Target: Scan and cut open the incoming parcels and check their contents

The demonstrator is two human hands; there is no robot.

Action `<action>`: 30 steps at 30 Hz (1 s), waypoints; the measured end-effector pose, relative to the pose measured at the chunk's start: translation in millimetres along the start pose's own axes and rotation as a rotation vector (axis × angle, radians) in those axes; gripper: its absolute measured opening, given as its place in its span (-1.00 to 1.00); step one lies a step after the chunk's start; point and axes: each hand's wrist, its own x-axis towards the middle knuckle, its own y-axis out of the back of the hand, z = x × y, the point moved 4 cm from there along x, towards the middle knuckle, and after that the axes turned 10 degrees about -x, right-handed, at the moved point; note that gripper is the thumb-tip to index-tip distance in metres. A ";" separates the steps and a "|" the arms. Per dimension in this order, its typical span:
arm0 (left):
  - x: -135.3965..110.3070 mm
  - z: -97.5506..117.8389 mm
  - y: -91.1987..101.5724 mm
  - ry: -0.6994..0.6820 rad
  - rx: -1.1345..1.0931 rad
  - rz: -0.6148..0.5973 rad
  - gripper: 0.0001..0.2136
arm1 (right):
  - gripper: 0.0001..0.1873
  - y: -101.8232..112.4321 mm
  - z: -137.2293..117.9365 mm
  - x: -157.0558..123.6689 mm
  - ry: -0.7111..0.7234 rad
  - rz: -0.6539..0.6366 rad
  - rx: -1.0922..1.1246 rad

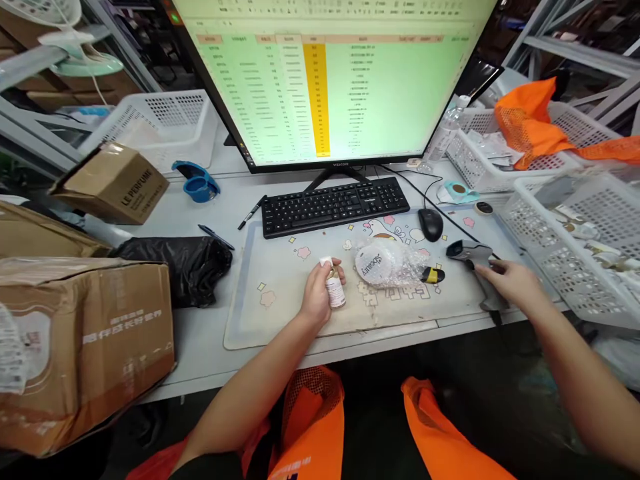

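Observation:
Wrapped around a small bottle (335, 291) with a white cap and a pale printed label, my left hand (317, 291) holds it upright over the desk mat (280, 319). Just to its right lies a bubble-wrapped item (383, 262) with a round white face reading "beauty" and a black-and-yellow end. On the mat's right side, my right hand (513, 283) has its fingers closed on the handle of a grey barcode scanner (473, 253), whose head points left. Part of that handle is hidden behind the fingers.
A black keyboard (336, 205) and mouse (431, 225) lie below a monitor (350, 93) showing a spreadsheet. White baskets (575, 257) line the right side. Cardboard boxes (115, 327) and a black plastic bag (175, 267) crowd the left. A blue tape dispenser (199, 183) stands behind.

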 end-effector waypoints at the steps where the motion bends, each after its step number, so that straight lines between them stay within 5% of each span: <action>1: 0.2 -0.2 -0.1 -0.001 0.008 0.003 -0.55 | -0.63 0.9 -17.2 -2.0 0.048 0.073 -0.110; 3: 1.3 -0.4 0.3 -0.009 0.023 0.008 -0.55 | -0.58 -5.2 -72.3 -4.4 0.241 0.180 -0.227; 7: 5.7 -1.1 0.9 -0.013 0.054 0.002 -0.53 | -0.56 -54.5 -203.8 19.0 0.652 -0.002 -0.071; 11: 11.0 0.0 2.7 -0.019 0.077 0.035 -0.50 | -0.45 -98.9 -272.0 53.6 0.708 -0.110 -0.238; 20: 11.7 0.7 2.0 -0.025 0.125 0.011 -0.50 | -0.45 -123.2 -288.2 61.3 0.639 -0.053 -0.286; 30: 11.5 -1.1 2.7 -0.010 0.138 -0.003 -0.49 | -0.37 -123.3 -244.6 62.5 0.612 -0.084 -0.278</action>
